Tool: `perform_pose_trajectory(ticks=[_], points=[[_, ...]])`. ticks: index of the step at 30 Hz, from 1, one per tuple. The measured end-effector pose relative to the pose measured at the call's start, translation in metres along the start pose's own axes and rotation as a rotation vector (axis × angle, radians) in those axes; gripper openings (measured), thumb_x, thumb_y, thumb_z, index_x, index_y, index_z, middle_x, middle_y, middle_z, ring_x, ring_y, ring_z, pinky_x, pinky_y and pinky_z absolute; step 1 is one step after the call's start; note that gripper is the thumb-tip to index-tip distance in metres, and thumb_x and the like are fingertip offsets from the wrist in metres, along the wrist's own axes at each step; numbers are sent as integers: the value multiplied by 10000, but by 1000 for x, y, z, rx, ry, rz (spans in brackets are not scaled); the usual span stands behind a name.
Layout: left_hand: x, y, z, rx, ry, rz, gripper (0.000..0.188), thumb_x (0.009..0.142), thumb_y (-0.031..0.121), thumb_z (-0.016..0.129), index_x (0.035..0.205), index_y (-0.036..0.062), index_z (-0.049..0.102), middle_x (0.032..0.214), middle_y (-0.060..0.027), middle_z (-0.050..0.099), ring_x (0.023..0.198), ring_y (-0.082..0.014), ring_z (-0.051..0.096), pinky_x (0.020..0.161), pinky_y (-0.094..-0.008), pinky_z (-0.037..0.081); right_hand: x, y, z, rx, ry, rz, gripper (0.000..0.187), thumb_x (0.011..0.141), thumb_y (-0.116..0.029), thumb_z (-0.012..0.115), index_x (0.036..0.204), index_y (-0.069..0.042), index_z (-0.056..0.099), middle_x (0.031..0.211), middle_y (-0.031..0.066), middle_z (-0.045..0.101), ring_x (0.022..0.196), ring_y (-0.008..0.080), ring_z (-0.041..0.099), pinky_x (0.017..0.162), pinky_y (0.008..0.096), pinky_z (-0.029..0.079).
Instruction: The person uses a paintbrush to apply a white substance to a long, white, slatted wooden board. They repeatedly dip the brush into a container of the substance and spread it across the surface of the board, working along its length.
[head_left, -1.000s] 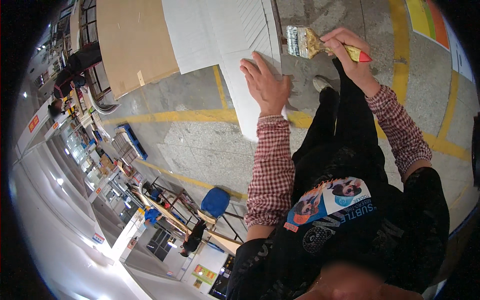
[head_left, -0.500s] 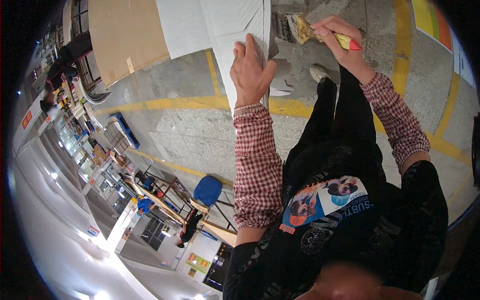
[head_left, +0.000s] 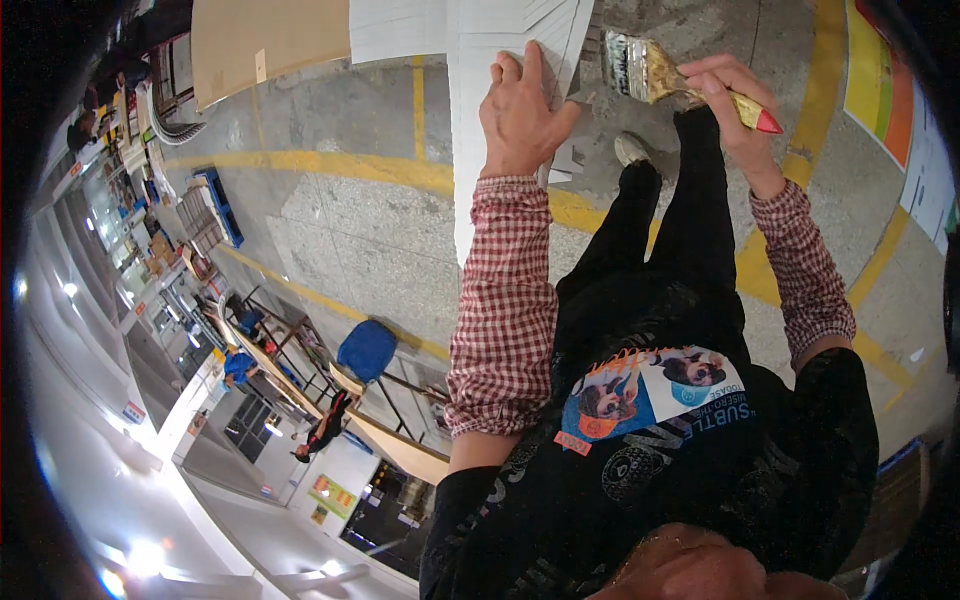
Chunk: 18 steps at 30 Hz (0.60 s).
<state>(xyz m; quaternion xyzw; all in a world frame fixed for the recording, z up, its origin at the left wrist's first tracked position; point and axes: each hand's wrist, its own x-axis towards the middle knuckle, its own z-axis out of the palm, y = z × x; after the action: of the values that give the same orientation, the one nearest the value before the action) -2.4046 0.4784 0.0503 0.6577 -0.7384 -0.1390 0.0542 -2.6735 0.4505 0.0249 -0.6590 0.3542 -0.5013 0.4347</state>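
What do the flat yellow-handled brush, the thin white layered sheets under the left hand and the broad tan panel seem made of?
Brush: handle looks smooth, perhaps painted wood or plastic; bristles too whitely smeared to tell. White sheets: likely matte paper, thin with overlapping edges. Tan panel: probably cardboard, flat, dull and evenly brown, though fibreboard is possible.

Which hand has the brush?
The right hand: it grips the paintbrush by its yellow, red-tipped handle. The left hand holds no brush; it rests on white sheets.
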Motion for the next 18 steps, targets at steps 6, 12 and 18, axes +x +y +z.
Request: perform_pose_trajectory(ticks=[6,12,18], points=[[-4,2,1,-28,13,-25,826,694,308,686,1400,-20,408,1299,-327,473,1172,-470,514,914,-469,492,5,0,2,26,-186,40,171,968,-102,558,947,17,679,948,78,676,763,107,621,643,234,516],[-6,4,1,-41,-6,-77,838,693,299,690,1416,-5,397,1349,-358,432,1239,-481,468,962,-478,466,9,-7,-11,24,-185,28,162,958,-106,565,921,7,674,923,70,678,761,121,620,666,262,517],[-7,8,-1,-85,-18,-110,848,682,286,689,1421,-8,395,1350,-362,426,1257,-492,443,978,-477,456,10,-3,-4,125,-301,125,171,952,-118,569,901,6,675,878,74,667,770,133,614,698,281,503]])
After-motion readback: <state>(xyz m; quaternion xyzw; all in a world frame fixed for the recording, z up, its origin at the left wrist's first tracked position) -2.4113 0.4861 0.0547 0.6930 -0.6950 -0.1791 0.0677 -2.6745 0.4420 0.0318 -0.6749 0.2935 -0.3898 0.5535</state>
